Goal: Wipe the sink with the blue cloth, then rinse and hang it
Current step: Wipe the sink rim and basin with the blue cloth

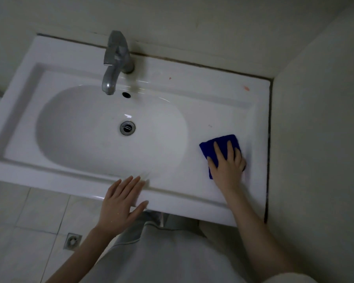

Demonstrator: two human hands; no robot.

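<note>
- One white sink [213, 94] stood in the corner.
- One metal faucet [116, 58] rose from its back ledge.
- One drain [127, 128] sat in the basin floor.
- One overflow hole [126, 94] lay under the spout.
- One blue cloth [211, 147] lay on the right ledge.
- Two hands showed: one left hand [121, 203] and one right hand [228, 166].
- Two reddish marks [246, 88] dotted the back ledge.
- One floor drain [72, 241] was set in the tiles.
</note>
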